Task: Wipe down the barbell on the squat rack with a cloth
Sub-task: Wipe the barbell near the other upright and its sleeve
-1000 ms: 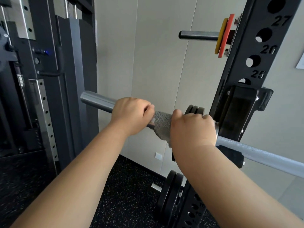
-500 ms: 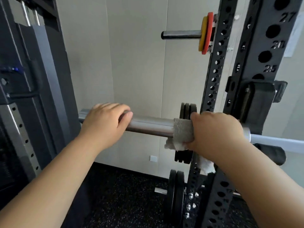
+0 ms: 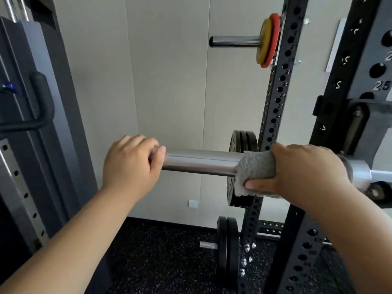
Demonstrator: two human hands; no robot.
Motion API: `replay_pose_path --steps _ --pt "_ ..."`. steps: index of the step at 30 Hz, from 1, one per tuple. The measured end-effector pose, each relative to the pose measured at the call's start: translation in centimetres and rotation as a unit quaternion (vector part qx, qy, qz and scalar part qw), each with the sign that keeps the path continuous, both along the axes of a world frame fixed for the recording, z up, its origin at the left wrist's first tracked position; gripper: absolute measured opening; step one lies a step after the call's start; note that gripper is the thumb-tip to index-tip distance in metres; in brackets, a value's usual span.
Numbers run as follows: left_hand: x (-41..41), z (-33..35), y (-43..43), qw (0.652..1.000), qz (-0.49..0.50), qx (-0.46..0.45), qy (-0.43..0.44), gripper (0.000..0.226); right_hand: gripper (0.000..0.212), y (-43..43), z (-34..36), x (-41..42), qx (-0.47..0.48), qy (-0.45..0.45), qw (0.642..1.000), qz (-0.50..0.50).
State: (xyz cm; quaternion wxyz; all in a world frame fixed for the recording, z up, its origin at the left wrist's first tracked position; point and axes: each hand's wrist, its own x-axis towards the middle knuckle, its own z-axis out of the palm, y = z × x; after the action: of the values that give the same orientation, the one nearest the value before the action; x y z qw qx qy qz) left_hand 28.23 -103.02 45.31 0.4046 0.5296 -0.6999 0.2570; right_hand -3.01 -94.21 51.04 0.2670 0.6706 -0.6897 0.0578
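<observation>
- The left hand (image 3: 131, 164) is curling round the left end of the barbell (image 3: 201, 163), with the fingers over the top and the thumb on the near side.
- The right hand (image 3: 305, 170) is gripping a grey cloth (image 3: 256, 166) wrapped round the right part of the chrome sleeve, with the thumb pressing the cloth from below.
- The barbell is lying level on the squat rack, with bare chrome showing between the two hands and the thinner shaft running off to the right.
- The near upright (image 3: 297, 240) is standing just right of the cloth.
- Black plates (image 3: 241, 141) are hanging on the far upright (image 3: 275, 107), behind the cloth.
- A yellow plate and a red plate (image 3: 267, 41) are sitting on a higher peg (image 3: 233, 41).
- Two more black plates (image 3: 228, 251) are hanging low over the speckled floor (image 3: 159, 262).
- A grey cable machine (image 3: 42, 102) is standing on the left.
</observation>
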Motion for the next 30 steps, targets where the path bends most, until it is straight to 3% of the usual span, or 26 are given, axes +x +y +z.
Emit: replay_pose_path --steps 5,8,10,14,19,22,27,30 --pt "-0.1 -0.9 -0.2 1.0 -0.012 -0.018 0.013 0.043 0.094 -2.0 -2.5 4.7 -0.11 0.029 0.982 0.149" --pt "0.9 -0.8 -0.1 0.998 -0.057 -0.03 0.008 0.039 0.084 -1.2 -2.8 3.1 -0.097 -0.017 0.97 0.221" --pt "1.8 0.1 -0.3 0.997 -0.066 -0.026 0.003 0.04 0.066 -0.7 -2.5 2.2 -0.12 -0.063 0.967 0.216" --pt "2.3 1.6 -2.1 0.997 -0.074 -0.02 0.015 0.054 0.066 -1.8 -1.5 5.3 -0.139 -0.043 0.985 0.094" --pt "1.6 0.4 -1.9 0.995 -0.082 -0.025 0.041 0.04 0.052 -4.2 -2.7 11.6 -0.13 -0.007 0.972 0.196" --pt "2.4 0.6 -1.6 0.991 -0.131 -0.013 0.036 0.035 0.048 -3.8 -3.1 10.7 -0.105 -0.001 0.964 0.246" --pt "4.8 -0.1 -2.4 0.98 -0.155 0.007 0.123 0.042 0.045 -2.4 -0.8 8.7 -0.104 -0.011 0.984 0.141" --pt "4.5 -0.9 -2.6 0.967 -0.169 0.047 0.186 0.041 0.026 -4.0 -0.4 11.9 -0.07 0.029 0.981 0.177"
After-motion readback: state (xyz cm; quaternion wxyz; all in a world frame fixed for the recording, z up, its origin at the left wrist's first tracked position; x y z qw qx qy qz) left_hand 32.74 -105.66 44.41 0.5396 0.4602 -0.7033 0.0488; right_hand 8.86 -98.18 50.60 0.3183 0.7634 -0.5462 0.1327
